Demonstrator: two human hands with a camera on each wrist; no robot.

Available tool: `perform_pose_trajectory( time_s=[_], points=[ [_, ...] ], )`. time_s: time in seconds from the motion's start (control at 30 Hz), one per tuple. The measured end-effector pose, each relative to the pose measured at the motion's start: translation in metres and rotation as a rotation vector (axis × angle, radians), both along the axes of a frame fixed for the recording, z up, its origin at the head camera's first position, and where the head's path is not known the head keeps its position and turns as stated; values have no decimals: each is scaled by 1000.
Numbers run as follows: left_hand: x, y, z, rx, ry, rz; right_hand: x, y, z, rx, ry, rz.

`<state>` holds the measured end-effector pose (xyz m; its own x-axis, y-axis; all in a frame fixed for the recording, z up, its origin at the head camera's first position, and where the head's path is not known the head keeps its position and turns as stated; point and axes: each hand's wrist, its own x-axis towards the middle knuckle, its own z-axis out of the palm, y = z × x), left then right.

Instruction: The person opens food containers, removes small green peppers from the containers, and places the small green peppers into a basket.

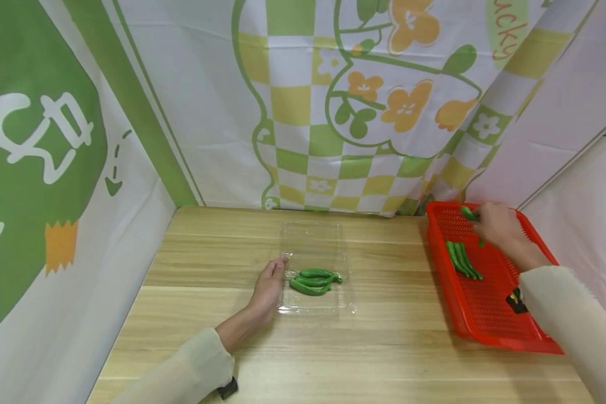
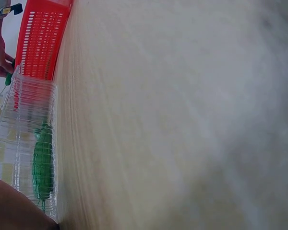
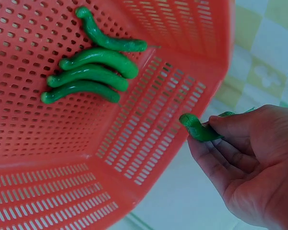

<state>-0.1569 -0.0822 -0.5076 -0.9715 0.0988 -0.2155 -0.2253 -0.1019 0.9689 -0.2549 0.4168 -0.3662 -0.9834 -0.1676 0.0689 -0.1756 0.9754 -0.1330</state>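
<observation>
My right hand (image 1: 502, 227) pinches a green chili pepper (image 3: 199, 128) between thumb and fingers, over the far end of the red basket (image 1: 454, 306). Several more green peppers (image 3: 93, 74) lie on the basket floor, most of them side by side. On the table, my left hand (image 1: 267, 292) grips the left side of a clear plastic box (image 1: 315, 303) whose lid stands folded back at the far side. Inside the box several green peppers (image 1: 313, 280) lie close together. In the left wrist view the box (image 2: 21, 103) is seen from low down, and part of the left hand shows at the corner.
The wooden table (image 1: 384, 348) carries the box in the middle and the perforated basket at the right. A patterned cloth (image 1: 303, 112) hangs behind the table's far edge, and printed sheets (image 1: 131, 269) enclose the left and right sides.
</observation>
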Motion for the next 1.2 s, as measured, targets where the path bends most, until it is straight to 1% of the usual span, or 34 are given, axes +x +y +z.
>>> perform_pose_trajectory(
  time_s=[0.27,0.5,0.7,0.83,1.2],
  points=[
    [0,0,-1,-5,2,4,-7,18,-7,-3,-39,-43],
    [1,-1,-1,-12,2,-9,-10,29,-17,-23,-91,-116],
    [0,0,-1,-16,3,5,-8,31,-24,-44,-141,-153],
    [-1,0,-1,-15,6,13,-6,34,-29,-46,-158,-164],
    [-2,-1,0,-6,5,6,-4,40,-52,-89,-265,-201]
  ],
)
